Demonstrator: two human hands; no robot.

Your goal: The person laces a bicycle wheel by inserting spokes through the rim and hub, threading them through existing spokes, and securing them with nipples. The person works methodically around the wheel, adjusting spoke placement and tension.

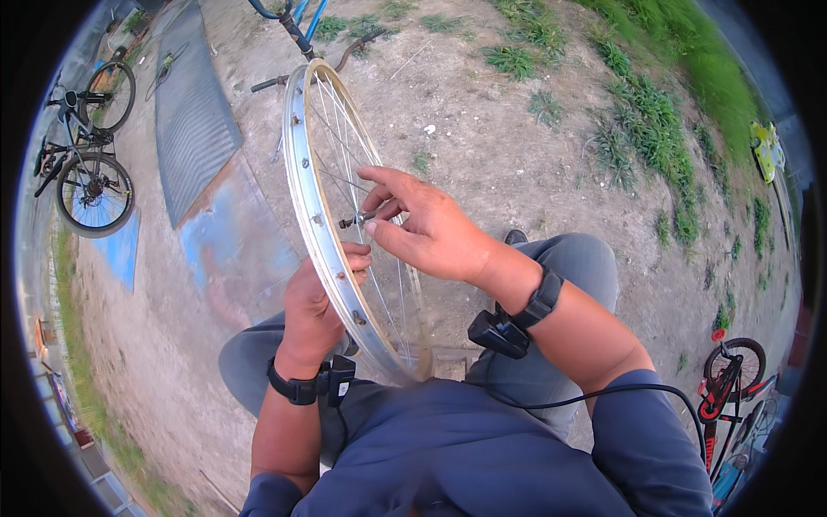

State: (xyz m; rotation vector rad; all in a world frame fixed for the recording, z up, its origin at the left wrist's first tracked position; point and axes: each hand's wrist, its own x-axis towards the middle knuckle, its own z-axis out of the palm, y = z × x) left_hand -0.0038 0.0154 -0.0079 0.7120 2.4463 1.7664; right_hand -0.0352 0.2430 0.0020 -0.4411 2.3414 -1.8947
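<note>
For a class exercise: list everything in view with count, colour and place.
spoked wheel: 1, silver and tan, centre
axle end: 1, dark, wheel's centre
dark bicycle: 1, black, upper left
red bicycle: 1, red and black, lower right
bicycle frame: 1, blue, top centre
handlebar: 1, brown, top centre
corrugated sheet: 1, grey, upper left
flat panel: 1, blue and brown, left of wheel
grass: several patches, green, mostly right
ground: 1, light brown, throughout
wrist straps: 2, black, one per arm
trousers: 1 pair, grey, lower centre
shirt: 1, dark blue, bottom
left grip: 1, bare, at wheel
right grip: 1, bare, near axle end
</note>
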